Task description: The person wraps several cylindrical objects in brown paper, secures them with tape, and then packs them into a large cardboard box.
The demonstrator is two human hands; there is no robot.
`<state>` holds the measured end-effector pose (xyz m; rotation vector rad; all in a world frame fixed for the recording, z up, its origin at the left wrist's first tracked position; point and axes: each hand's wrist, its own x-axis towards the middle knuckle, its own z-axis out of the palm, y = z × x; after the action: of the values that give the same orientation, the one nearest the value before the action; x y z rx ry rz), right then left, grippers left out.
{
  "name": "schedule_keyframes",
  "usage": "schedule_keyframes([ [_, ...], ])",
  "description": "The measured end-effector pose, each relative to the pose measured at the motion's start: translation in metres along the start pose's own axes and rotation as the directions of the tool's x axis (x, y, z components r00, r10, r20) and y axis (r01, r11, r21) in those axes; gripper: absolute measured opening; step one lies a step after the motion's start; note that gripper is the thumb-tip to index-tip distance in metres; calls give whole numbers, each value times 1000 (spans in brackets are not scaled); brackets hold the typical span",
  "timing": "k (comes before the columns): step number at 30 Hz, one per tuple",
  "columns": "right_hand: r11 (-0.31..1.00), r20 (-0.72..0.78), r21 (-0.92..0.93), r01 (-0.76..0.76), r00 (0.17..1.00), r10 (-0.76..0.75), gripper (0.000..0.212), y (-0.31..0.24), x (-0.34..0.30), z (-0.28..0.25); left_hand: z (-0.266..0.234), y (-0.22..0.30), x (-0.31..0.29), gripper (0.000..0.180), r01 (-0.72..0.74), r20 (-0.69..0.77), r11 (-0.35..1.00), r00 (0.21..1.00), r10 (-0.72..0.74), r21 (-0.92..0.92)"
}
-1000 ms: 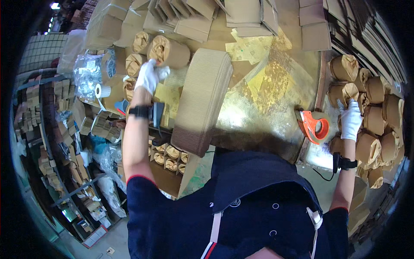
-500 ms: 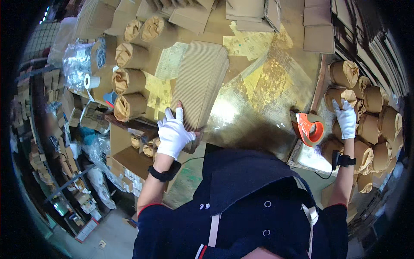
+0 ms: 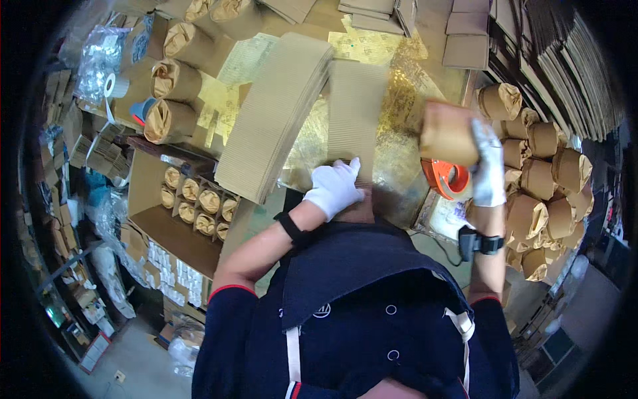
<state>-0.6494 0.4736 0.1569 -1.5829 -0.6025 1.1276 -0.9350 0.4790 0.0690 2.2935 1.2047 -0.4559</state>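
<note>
My gloved left hand (image 3: 335,189) is on the near end of a single corrugated cardboard strip (image 3: 357,113), which lies lengthwise on the worktable. Its fingers and thumb grip the strip near the edge by my apron. A thick stack of the same strips (image 3: 276,106) lies just to the left. My gloved right hand (image 3: 488,166), smeared by motion, closes round the right side of a brown paper-wrapped roll (image 3: 450,133). That roll is held in the air above an orange tape dispenser (image 3: 442,178) at the table's right side.
More brown wrapped rolls (image 3: 541,176) are piled at the right. Several stand along the table's left (image 3: 174,80). A divided cardboard box (image 3: 179,223) holding wrapped rolls sits at the lower left. Flat cardboard sheets (image 3: 565,73) lean at the far right. A white tape roll (image 3: 116,85) is at the left.
My left hand has moved right from the stack, and one strip now lies apart from it. My right hand has brought a wrapped roll leftward from the right pile. The view has shifted.
</note>
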Motion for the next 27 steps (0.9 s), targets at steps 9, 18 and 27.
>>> schedule_keyframes([
  [9, 871, 364, 117, -477, 837, 409, 32, 121, -10, 92, 56, -55, -49, 35, -468, -362, 869, 791, 494, 161],
  [18, 984, 301, -179, -8, 952, 62, 89, 114, 68, 122, -13, -55, 58, 43, -272, -242, -15, 879, -410, -962],
  [27, 838, -135, -517, 174, 950, -281, 41, 110, 36, 173, 6, -56, 79, 40, -395, -277, -143, 818, -505, -907],
])
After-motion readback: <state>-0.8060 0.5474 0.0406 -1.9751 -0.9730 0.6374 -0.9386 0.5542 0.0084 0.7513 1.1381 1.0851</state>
